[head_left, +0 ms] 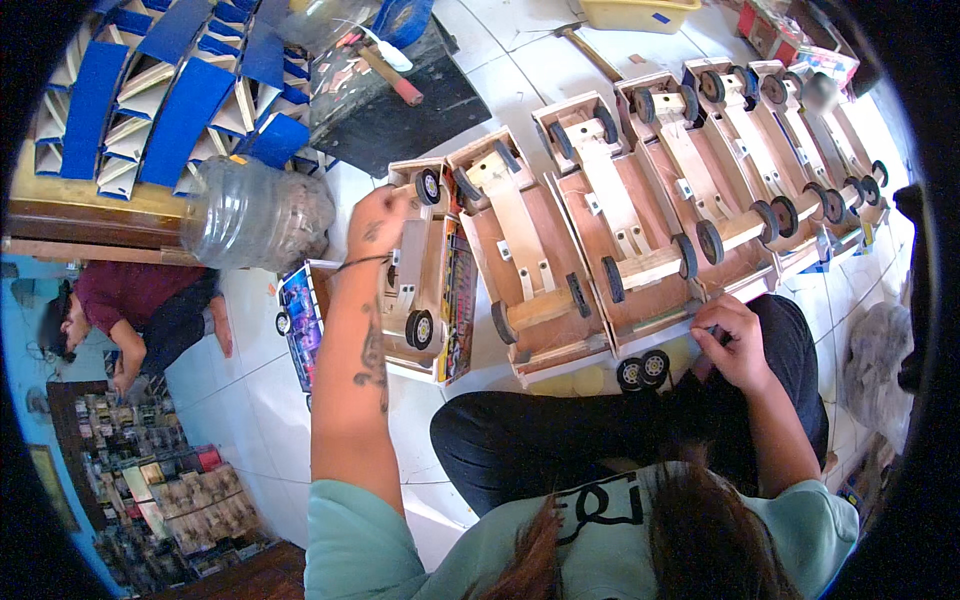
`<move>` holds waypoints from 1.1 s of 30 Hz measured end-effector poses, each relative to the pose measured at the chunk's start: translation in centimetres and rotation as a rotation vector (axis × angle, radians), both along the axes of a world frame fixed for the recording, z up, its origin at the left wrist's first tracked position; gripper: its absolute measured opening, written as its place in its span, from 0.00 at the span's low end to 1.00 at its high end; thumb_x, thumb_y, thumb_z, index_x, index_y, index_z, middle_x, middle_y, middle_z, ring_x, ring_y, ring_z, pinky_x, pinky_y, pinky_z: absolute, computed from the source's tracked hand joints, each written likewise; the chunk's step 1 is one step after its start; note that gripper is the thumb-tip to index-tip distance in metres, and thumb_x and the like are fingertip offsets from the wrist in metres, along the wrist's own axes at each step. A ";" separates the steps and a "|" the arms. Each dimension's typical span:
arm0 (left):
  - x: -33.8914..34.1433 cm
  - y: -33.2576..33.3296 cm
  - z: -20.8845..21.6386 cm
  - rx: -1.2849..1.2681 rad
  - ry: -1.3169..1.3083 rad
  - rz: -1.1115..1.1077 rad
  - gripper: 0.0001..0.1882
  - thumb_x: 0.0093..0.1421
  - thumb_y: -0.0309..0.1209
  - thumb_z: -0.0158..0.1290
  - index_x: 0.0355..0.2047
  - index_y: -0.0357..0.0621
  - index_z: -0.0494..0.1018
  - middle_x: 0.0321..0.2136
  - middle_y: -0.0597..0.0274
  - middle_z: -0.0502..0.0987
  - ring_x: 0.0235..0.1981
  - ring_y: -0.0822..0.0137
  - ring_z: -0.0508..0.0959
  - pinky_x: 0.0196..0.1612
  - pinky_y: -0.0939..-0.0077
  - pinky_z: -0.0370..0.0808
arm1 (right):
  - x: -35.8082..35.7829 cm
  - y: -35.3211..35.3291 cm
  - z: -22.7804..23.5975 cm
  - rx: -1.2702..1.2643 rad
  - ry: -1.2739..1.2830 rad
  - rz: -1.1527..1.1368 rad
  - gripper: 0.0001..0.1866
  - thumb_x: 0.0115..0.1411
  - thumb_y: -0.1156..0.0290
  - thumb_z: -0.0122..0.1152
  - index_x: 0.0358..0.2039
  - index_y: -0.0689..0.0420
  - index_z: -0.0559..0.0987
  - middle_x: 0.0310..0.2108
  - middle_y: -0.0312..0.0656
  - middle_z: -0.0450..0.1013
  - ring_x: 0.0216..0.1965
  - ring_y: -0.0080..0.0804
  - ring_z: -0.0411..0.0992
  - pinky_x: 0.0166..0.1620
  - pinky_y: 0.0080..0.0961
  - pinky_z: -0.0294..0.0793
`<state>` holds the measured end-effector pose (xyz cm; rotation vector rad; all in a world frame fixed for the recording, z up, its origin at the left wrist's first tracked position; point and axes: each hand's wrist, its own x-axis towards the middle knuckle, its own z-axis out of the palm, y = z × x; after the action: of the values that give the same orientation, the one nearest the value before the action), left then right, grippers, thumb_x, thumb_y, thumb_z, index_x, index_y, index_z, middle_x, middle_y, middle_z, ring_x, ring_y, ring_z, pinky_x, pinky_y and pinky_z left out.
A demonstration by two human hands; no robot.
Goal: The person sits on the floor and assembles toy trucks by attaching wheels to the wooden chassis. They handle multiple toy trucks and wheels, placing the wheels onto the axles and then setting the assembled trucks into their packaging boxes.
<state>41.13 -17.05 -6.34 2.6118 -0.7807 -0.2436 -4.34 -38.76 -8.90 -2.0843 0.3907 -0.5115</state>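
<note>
Beside the clear jar (235, 215), left hand (378, 224) touches a likely light, stiff toy truck (412, 258), best side-held; fingers' grip there, and in right hand (735, 338), unclear

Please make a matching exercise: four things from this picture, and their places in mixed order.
1. Bare left hand
2. Yellow plastic tub
3. Clear round plastic jar
4. Bare right hand

A. Beside black fabric trousers
B. Below blue rectangular panels
C. At the picture's top edge
D. Far end of a brown wooden toy vehicle

Pairs: 1-D, 2-C, 3-B, 4-A
</note>
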 end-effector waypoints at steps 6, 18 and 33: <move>0.3 9.1 -0.6 0.231 -0.167 0.080 0.28 0.52 0.50 0.56 0.40 0.34 0.74 0.35 0.43 0.78 0.36 0.49 0.79 0.41 0.60 0.74 | 0.0 -0.2 -1.2 0.077 0.019 -0.076 0.04 0.49 0.83 0.62 0.24 0.62 0.75 0.24 0.41 0.72 0.26 0.32 0.69 0.27 0.25 0.65; 2.3 8.0 -1.2 0.519 0.188 -0.094 0.27 0.57 0.46 0.49 0.42 0.29 0.73 0.41 0.34 0.74 0.43 0.43 0.75 0.46 0.57 0.72 | 0.0 0.4 -1.1 -0.093 0.013 -0.168 0.05 0.49 0.81 0.62 0.23 0.63 0.74 0.22 0.42 0.69 0.25 0.34 0.67 0.30 0.26 0.65; -3.6 7.6 -7.0 0.766 -0.205 0.356 0.29 0.60 0.35 0.44 0.56 0.23 0.59 0.55 0.31 0.63 0.46 0.54 0.78 0.34 0.54 0.79 | -2.6 4.4 2.3 -0.393 0.022 0.249 0.06 0.46 0.76 0.65 0.24 0.59 0.75 0.27 0.43 0.74 0.32 0.43 0.73 0.37 0.37 0.72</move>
<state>37.52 -9.47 -13.30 3.4808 -0.2839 -0.1965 -6.95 -34.41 -6.57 -2.4756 0.0379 -0.4414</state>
